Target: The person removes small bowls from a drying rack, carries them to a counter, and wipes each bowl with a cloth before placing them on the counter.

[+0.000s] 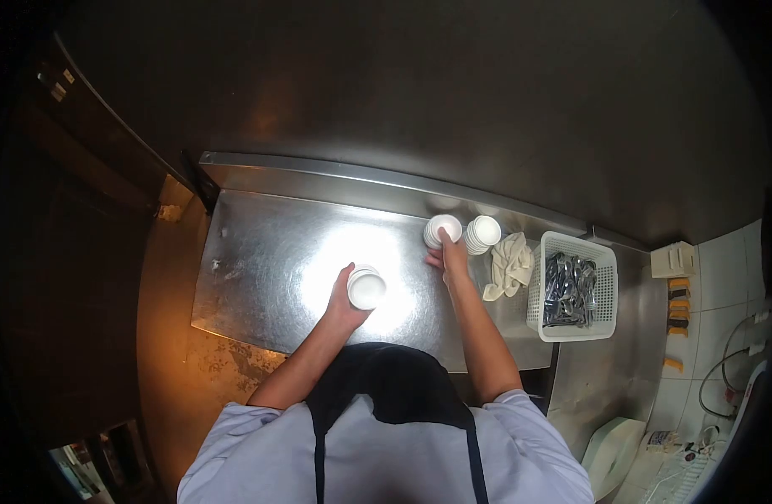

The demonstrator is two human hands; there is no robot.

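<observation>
While left fingers grip white bowls, right fingers grasp stack; basket holds cutlery.

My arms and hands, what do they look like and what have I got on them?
Your left hand and right hand are both ungloved, with the forearms bare. Pale, loose sleeves end near the elbows. I can make out no watch or bracelet; any rings are too small to tell.
</observation>
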